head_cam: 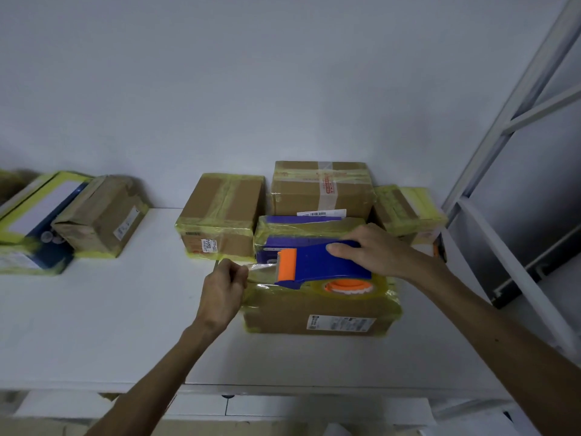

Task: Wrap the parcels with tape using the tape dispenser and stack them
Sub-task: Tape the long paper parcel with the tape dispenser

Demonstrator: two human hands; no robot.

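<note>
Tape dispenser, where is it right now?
In the head view, right of centre: the tape dispenser sits on the front parcel, held by the right hand.

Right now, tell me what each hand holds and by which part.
The right hand grips the blue tape dispenser by its handle end. The left hand pinches the free end of the clear tape drawn from it.

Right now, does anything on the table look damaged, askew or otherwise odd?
The brown parcel on the left looks crumpled, its top wrinkled and sagging, and it sits skewed beside the blue-and-white box. Nothing is spilled, and nothing else stands out.
</note>
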